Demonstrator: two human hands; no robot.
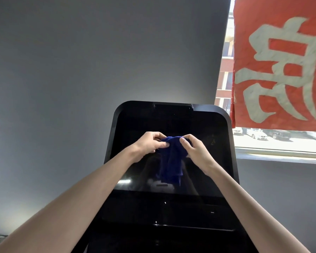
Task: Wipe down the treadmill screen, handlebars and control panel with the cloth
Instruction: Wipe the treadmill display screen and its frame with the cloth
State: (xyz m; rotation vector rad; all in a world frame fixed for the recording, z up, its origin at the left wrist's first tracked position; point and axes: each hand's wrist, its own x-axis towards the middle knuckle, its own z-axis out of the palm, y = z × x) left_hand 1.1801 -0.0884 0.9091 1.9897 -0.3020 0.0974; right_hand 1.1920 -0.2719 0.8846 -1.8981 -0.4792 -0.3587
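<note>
A dark blue cloth [171, 161] hangs bunched in front of the black treadmill screen [204, 161]. My left hand [150, 143] pinches its top left edge and my right hand [193, 148] pinches its top right edge, both held up over the middle of the screen. The cloth's lower part dangles loose and is mirrored in the glossy glass. Below the screen lies the dark control panel [190, 210]. The handlebars are out of view.
A grey wall [80, 70] stands behind the console. At the right, a window [281, 139] shows parked cars outside, and a red banner with white characters [281, 61] hangs over its upper part.
</note>
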